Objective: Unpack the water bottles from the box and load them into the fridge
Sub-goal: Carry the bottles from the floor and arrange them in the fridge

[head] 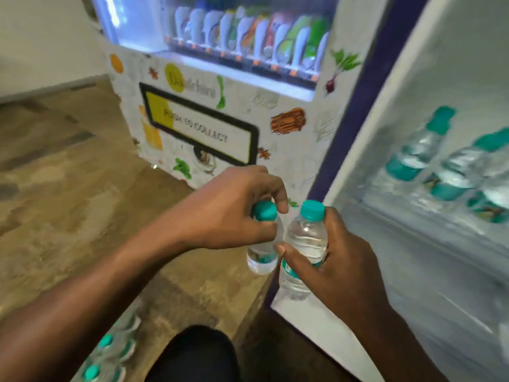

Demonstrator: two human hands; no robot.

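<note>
The left bottle point(263, 252) is hanging by its neck in the near middle of the scene. The left hand point(228, 208) is arching over it from above, with fingers and thumb pinching around the teal cap, and the body is hanging free below. Just to its right, almost touching it, the right bottle point(305, 241) is standing cap-up. The right hand point(338, 266) is wrapping around its body at the label, with the thumb lying across the front. Both bottles are small, clear and full, so each is probably feeling light enough for one hand. The thin walls are likely giving a little under a squeeze, while the cap and neck are the stiff parts. The smooth plastic could be sliding in a cap-only pinch, so a grip around the label looks surer for setting a bottle down. Neither looks breakable. Both are hovering just left of the open fridge point(413, 244), where blurred loaded bottles point(418, 150) are lying tilted on a shelf at the far right. At the near left, spare bottles point(110, 351) are waiting on the floor point(68, 175). Whether a box is holding them cannot be told. A vending machine point(198, 128) is standing beyond.
</note>
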